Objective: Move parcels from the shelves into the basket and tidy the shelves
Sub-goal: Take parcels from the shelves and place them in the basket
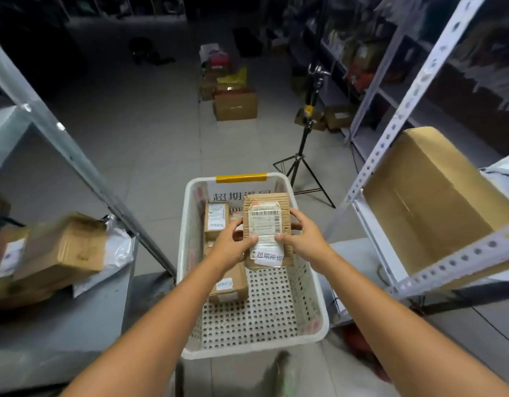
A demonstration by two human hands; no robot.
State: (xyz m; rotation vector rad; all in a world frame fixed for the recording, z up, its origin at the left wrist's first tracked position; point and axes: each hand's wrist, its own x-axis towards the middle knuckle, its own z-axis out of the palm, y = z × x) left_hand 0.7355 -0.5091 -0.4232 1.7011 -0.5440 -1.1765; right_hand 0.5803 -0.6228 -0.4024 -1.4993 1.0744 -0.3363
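A flat brown cardboard parcel (267,224) with white labels hangs over the white perforated basket (313,316) on the floor. My left hand (233,245) grips its left edge and my right hand (300,239) grips its right edge. Inside the basket, along its left side, lie three small brown parcels: one at the back (216,220), one partly hidden under my left hand, and one nearer me (229,285). The basket's right half shows bare perforated floor.
The left shelf (47,325) carries brown boxes (61,250) and a white plastic mailer (118,247). A large open cardboard box (436,196) sits on the right rack. A black tripod (302,156) stands behind the basket. More boxes (235,104) sit on the floor farther off.
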